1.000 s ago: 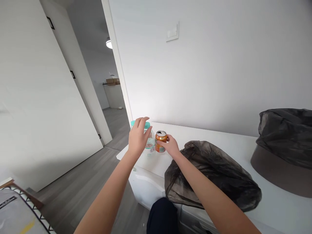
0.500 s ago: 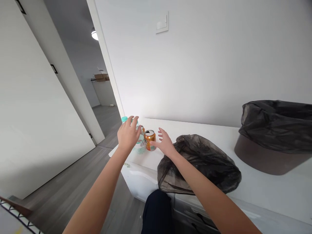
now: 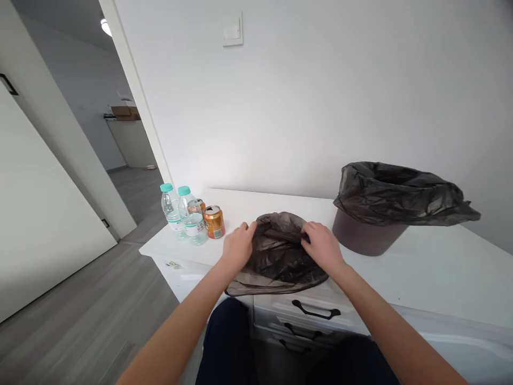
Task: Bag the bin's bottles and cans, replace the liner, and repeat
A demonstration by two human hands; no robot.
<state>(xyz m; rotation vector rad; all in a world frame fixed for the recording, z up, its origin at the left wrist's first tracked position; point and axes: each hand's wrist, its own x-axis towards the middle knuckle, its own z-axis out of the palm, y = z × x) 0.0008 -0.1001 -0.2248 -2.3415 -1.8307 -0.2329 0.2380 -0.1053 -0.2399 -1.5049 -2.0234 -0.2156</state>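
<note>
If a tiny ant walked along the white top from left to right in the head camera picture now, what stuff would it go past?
Left bottle → right bottle → front orange can → loose black bag → lined bin.

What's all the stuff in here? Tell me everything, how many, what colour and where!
loose bag: one, black, cabinet top
bottles: two, clear with teal caps, cabinet's left end
cans: two, orange, beside bottles
bin: one, brownish, right of loose bag
bin liner: one, black, over bin
cabinet: one, white, by wall
drawer handles: three, black, cabinet front
wall: one, white, behind cabinet
switch: one, white, on wall
door: one, white, far left
lamp: one, white, next room
cardboard: count unclear, brown, next room
floor: one, grey, lower left
left hand: one, bare, bag's left edge
right hand: one, bare, bag's right edge
legs: two, dark trousers, bottom
</note>
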